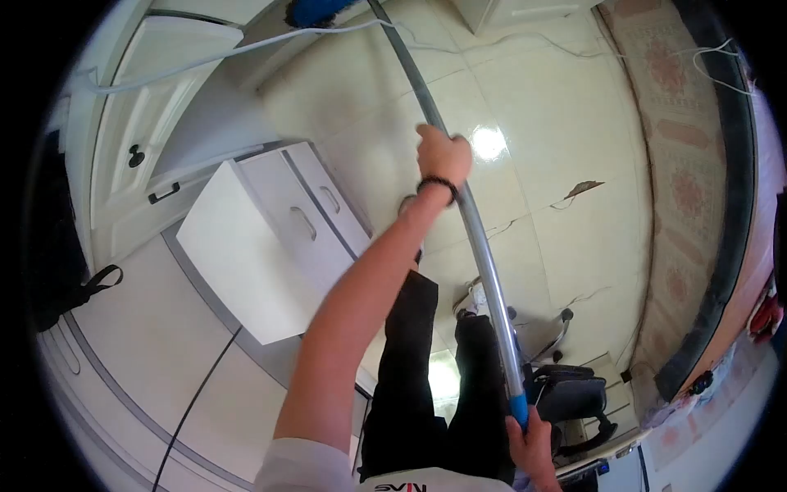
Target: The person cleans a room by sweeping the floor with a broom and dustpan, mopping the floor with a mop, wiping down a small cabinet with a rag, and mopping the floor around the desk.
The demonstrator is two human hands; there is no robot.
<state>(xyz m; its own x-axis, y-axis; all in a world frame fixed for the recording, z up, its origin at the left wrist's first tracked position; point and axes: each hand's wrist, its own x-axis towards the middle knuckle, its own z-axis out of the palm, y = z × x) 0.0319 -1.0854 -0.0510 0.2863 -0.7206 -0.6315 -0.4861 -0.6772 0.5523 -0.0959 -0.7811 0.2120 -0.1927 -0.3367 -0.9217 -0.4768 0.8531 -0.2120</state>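
A broom with a long silver metal handle slants across the view, from the far top to my body. Its blue head with dark bristles is partly cut off at the top edge, by the base of the white cabinet. My left hand, with a dark beaded bracelet at the wrist, is closed around the upper part of the handle. Near the handle's blue end grip, my right hand is wrapped round it, low in the view.
A white drawer unit stands left of my legs, and a white cabinet door is beyond it. A white cable crosses the broom handle. A black wheeled chair is at lower right. The tiled floor has cracks; a bed borders it.
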